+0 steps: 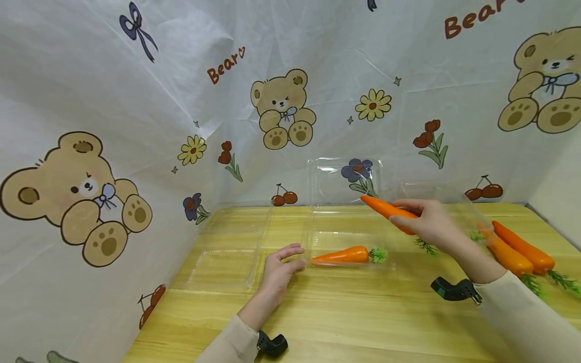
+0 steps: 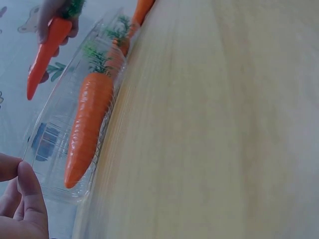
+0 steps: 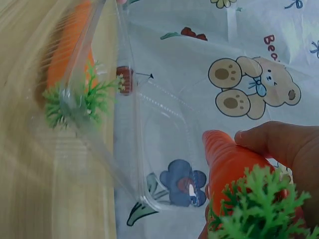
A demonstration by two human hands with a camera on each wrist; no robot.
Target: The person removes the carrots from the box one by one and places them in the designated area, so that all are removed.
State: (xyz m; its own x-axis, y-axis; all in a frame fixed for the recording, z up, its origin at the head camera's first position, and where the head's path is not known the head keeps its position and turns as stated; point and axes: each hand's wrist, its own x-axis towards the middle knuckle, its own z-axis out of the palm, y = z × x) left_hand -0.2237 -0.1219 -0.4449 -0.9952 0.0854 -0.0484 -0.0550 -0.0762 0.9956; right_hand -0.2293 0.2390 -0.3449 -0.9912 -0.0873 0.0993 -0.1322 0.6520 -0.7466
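My right hand [image 1: 431,222] grips an orange toy carrot [image 1: 383,206] in the air, its pointed end toward the left and its leafy green top [image 3: 264,204] toward the right wrist camera. Below it stands an open clear plastic box [image 1: 327,242], its lid [image 1: 327,176] raised at the back. One carrot [image 1: 345,256] lies lengthwise inside, leaves to the right. At the box's left side is my left hand [image 1: 279,269]; in the left wrist view its thumb and forefinger [image 2: 31,181] pinch the box's edge.
Another clear plastic box [image 1: 222,252] lies on the table to the left. A further clear container [image 1: 426,191] stands behind my right hand. Several carrots [image 1: 522,247] lie at the right, partly behind the forearm. A printed cloth [image 1: 336,60] hangs behind the table.
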